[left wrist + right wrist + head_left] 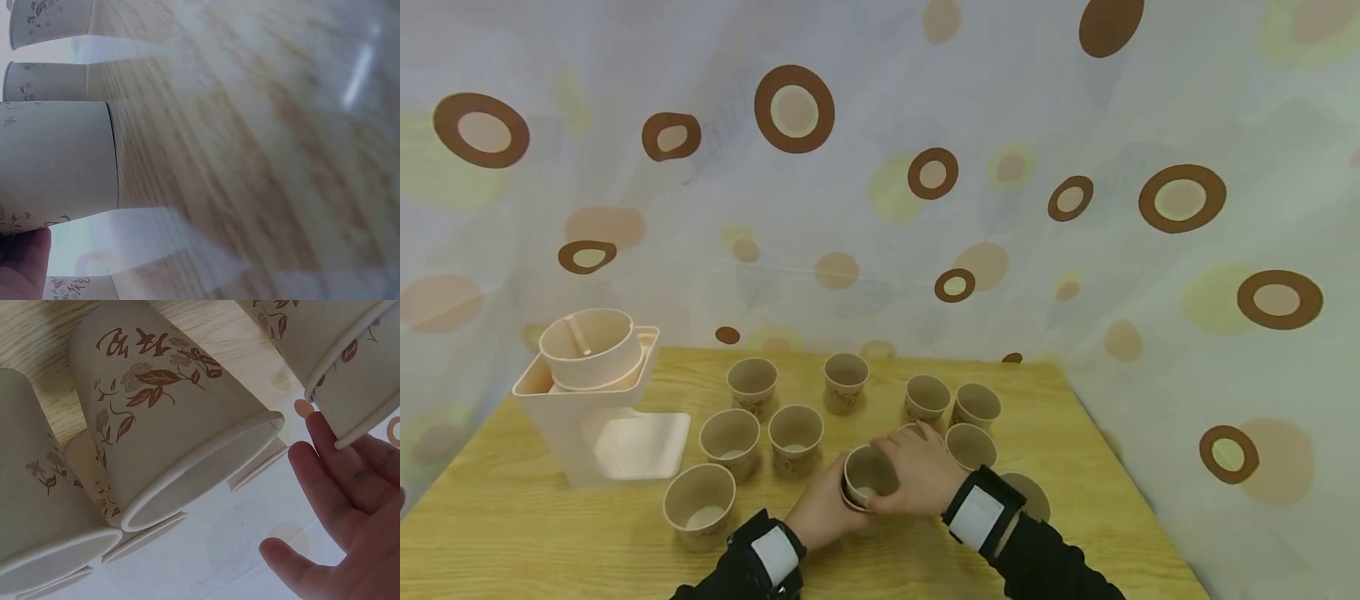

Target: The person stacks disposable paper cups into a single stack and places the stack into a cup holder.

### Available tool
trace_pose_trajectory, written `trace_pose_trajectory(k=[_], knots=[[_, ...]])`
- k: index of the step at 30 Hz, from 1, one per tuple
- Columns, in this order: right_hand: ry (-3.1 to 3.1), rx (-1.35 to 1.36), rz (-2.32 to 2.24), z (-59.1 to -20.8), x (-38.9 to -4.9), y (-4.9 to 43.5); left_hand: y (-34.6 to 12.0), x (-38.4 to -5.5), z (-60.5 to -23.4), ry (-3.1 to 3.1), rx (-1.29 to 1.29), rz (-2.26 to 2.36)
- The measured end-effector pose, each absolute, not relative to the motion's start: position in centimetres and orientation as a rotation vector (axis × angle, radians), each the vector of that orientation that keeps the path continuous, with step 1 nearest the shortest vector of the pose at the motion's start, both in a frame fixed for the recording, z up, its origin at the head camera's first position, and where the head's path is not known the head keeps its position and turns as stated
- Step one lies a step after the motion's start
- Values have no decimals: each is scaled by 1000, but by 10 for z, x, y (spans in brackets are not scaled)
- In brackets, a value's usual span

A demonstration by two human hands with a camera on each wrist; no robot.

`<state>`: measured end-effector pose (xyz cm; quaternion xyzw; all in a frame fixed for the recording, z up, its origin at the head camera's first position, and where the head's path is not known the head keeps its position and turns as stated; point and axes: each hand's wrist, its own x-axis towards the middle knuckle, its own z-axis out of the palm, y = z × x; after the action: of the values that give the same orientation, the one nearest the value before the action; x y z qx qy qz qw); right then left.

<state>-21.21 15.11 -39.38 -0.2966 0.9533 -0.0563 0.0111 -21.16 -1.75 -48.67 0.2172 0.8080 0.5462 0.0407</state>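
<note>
In the head view, two beige paper cups sit one inside the other at the front middle of the table. My left hand (829, 507) grips the lower cup (848, 500) from the left side. Over the upper cup (871, 473) reaches my right hand (925, 473), pinching its rim between thumb and fingers. The right wrist view shows the two rims, with the inner cup (369, 412) standing slightly out of the outer one (331, 331). A left fingertip (34, 256) touches a cup wall (56, 162) in the left wrist view, the rest of that hand being mostly hidden.
More cups stand left, including a near one (700, 504) and a middle one (795, 437). Several others, such as this cup (972, 447), stand behind and right of my right hand. A cream plastic container (572, 433) holding a round tub (591, 367) occupies the table's left back.
</note>
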Motion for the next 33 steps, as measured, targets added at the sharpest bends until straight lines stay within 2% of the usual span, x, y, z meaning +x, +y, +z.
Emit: trace_pose_trajectory(k=[33], knots=[[2923,-921,-133,-403,-213,148,-19,-212,-487,2464,652,1667]])
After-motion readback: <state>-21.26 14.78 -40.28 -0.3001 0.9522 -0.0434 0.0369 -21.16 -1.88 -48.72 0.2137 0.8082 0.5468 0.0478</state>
